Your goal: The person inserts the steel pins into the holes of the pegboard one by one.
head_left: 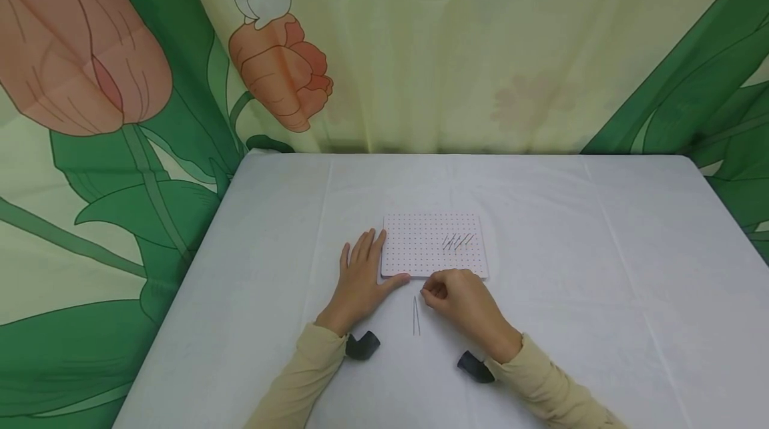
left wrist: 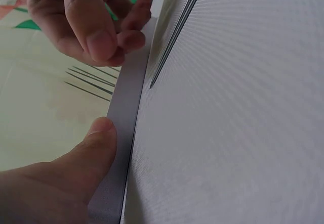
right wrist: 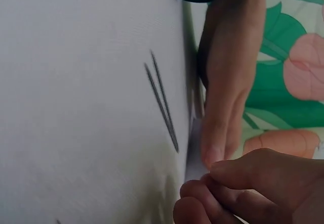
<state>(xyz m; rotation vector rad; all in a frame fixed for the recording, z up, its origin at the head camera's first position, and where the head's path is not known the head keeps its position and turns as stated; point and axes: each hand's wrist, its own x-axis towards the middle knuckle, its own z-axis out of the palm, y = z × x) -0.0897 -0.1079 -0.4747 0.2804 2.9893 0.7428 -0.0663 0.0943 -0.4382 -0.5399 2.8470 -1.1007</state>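
A white pegboard [head_left: 420,250] dotted with small holes lies on the table, several thin dark needles [head_left: 458,241] standing slanted in its right half. My left hand [head_left: 360,282] lies at its left edge, fingers straight, while the thumb [left wrist: 100,143] presses along the near edge. Just off the near edge, my right hand [head_left: 465,302] has its fingers curled and its thumb against the forefinger; no thing shows between them in the right wrist view. Two loose needles [right wrist: 161,100] lie close together on the table, left of and below the right fingertips in the head view.
A white cloth covers the table [head_left: 589,282]. Dark wrist-camera mounts [head_left: 363,345] sit by both cuffs. Behind and to the sides hangs a curtain [head_left: 420,49] printed with flowers and leaves.
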